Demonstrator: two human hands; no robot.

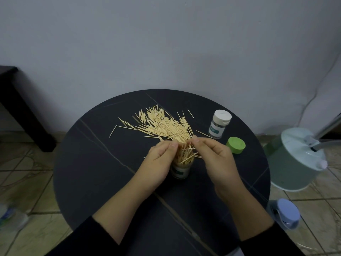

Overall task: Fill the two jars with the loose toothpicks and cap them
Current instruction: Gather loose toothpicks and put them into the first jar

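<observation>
An open clear jar (180, 169) stands on the round dark table (103, 163), crammed with toothpicks (185, 154) that stick out of its mouth at angles. My left hand (159, 163) and my right hand (214, 159) meet above it, fingertips pinching the tops of those toothpicks. A big loose pile of toothpicks (162, 124) lies just behind the hands. To the right stands a second jar (219, 124) closed with a white cap. A green cap (235, 145) lies on the table between that jar and my right hand.
A pale green bucket-like appliance (295, 163) stands on the tiled floor to the right of the table. A bottle with a lilac lid (286, 213) sits below it. A dark bench (16, 100) is at far left. The wall is close behind the table.
</observation>
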